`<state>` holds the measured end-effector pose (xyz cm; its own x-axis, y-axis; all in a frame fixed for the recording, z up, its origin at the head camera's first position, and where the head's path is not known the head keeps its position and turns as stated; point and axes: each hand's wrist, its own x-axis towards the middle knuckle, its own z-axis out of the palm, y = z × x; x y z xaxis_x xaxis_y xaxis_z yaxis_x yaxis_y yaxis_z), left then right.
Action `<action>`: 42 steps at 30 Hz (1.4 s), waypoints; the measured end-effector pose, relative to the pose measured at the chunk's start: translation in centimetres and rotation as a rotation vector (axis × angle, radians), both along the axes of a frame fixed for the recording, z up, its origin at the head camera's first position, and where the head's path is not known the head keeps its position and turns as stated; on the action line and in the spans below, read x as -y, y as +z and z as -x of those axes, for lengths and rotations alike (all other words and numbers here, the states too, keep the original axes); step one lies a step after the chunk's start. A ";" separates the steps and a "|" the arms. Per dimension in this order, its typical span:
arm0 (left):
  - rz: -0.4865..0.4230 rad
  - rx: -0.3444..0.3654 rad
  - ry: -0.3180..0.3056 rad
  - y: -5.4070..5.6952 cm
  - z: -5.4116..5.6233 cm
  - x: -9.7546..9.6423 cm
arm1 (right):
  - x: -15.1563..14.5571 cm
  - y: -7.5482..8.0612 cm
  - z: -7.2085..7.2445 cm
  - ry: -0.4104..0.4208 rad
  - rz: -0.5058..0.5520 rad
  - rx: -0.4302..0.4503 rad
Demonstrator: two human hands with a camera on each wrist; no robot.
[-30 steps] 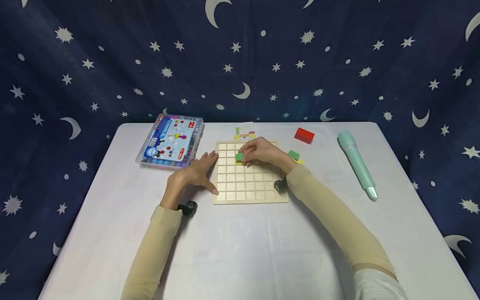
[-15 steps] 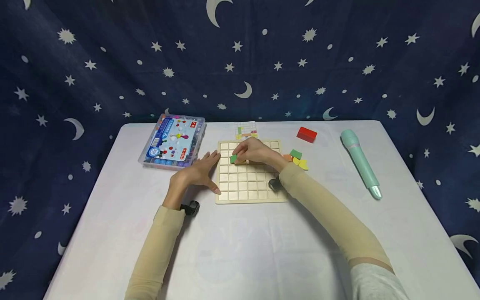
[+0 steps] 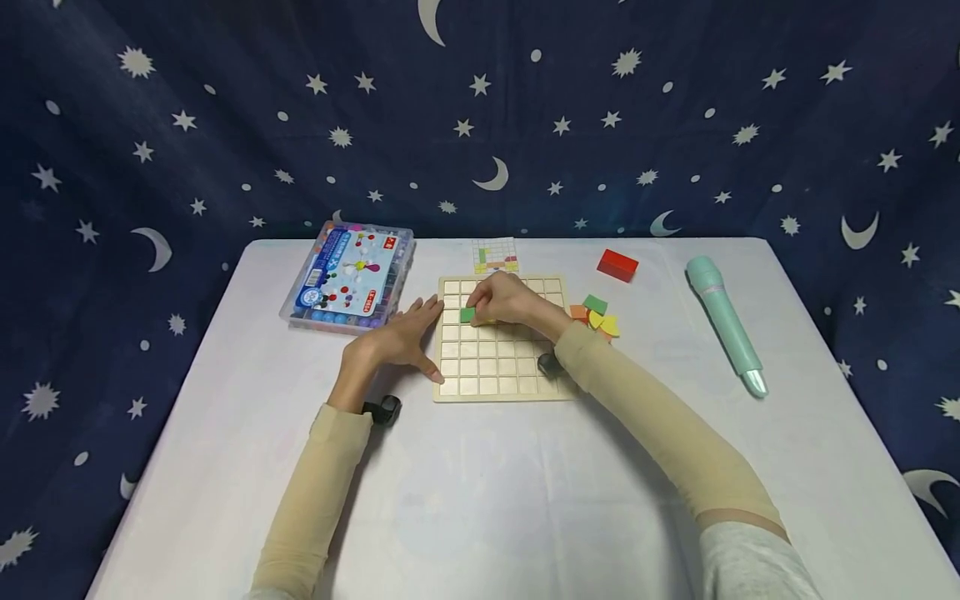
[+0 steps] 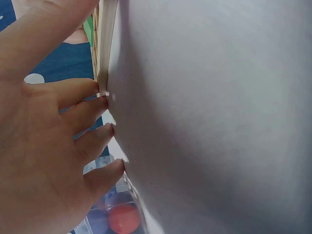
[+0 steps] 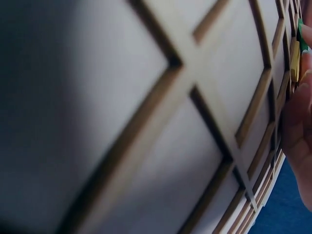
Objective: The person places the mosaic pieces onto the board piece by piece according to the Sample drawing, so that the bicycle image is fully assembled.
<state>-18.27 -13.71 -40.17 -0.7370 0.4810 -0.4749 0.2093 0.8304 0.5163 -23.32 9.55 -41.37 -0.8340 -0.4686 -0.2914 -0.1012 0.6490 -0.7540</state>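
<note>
A wooden grid board lies flat on the table between my hands. My right hand reaches over its upper part and pinches a green square tile against the grid near the left side. In the right wrist view the fingertips meet the green tile, with a yellow piece close beside it, largely hidden by the hand in the head view. My left hand rests spread at the board's left edge, thumb low and fingers high. The left wrist view shows its fingertips along the board's side.
Right of the board lie green, orange and yellow pieces. Behind them is a red block. A patterned grid card sits beyond the board. A clear bead case stands left, a mint microphone-shaped object right.
My right hand has moved slightly left with the green tile, which now sits lower, flat against the grid. More coloured pieces show beside the right forearm. My left hand stays at the board's edge.
</note>
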 end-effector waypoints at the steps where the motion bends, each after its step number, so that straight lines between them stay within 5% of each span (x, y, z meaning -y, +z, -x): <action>1: -0.001 0.002 0.003 0.1 0.0 0.0 | 0.1 0.1 0.0 0.001 0.002 -0.005; 18: 0.017 0.000 -0.022 -0.2 0.0 -0.3 | -2.4 0.1 -0.3 0.004 0.080 0.044; 42: -0.001 -0.005 0.008 0.1 0.5 -0.2 | -12.0 2.3 -2.3 -0.247 -0.041 0.022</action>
<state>-18.77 -13.53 -40.09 -0.7433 0.4755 -0.4705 0.2055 0.8316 0.5159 -20.99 21.55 -39.04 -0.9147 -0.2391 -0.3257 0.0805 0.6822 -0.7267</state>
